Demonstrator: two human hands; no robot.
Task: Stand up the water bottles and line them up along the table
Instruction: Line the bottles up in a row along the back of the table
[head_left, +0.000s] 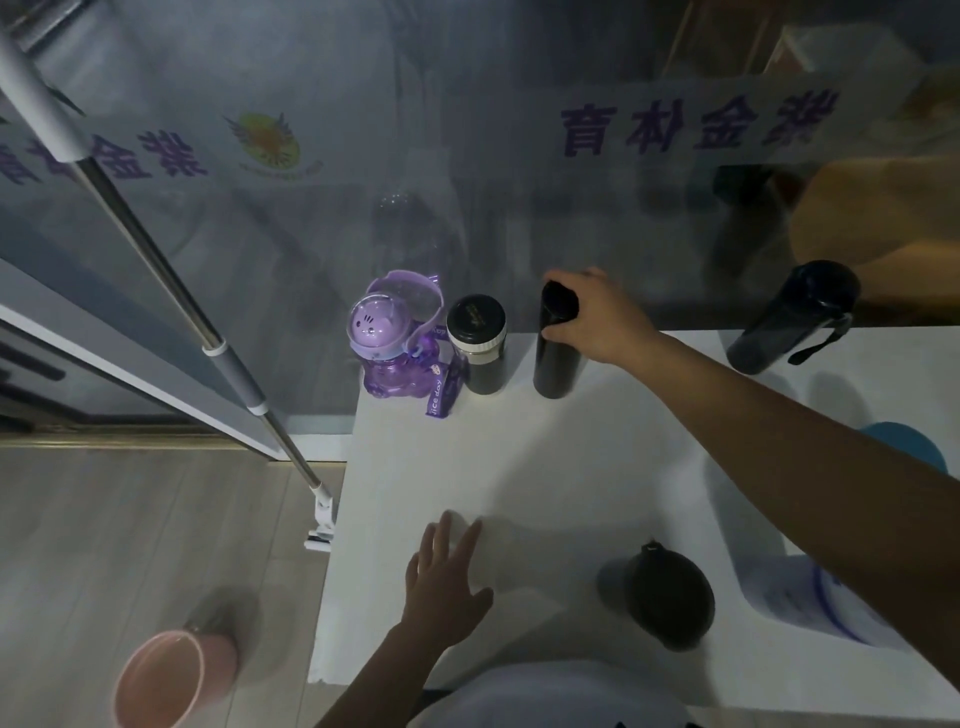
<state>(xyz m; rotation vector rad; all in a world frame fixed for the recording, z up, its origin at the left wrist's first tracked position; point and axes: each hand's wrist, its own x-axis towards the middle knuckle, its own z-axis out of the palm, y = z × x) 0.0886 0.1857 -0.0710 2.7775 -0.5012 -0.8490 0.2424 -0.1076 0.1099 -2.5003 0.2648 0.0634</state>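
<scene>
A purple cat-lidded bottle (382, 353) with a strap stands at the white table's (493, 467) far left corner. Beside it stands a dark tumbler with a black lid and white band (478, 343). Right of that, my right hand (592, 317) grips the top of an upright slim black flask (556, 364). A dark translucent bottle with a strap (789, 317) stands at the far right by the glass. A black-capped bottle (667, 592) stands near the front edge. My left hand (447, 577) lies flat on the table, fingers spread, holding nothing.
A glass wall with purple lettering (696, 124) backs the table. A mop handle (156, 249) leans at the left. A pink bucket (171, 675) sits on the wooden floor. A white and blue container (810, 597) and a blue object (909, 441) lie under my right arm.
</scene>
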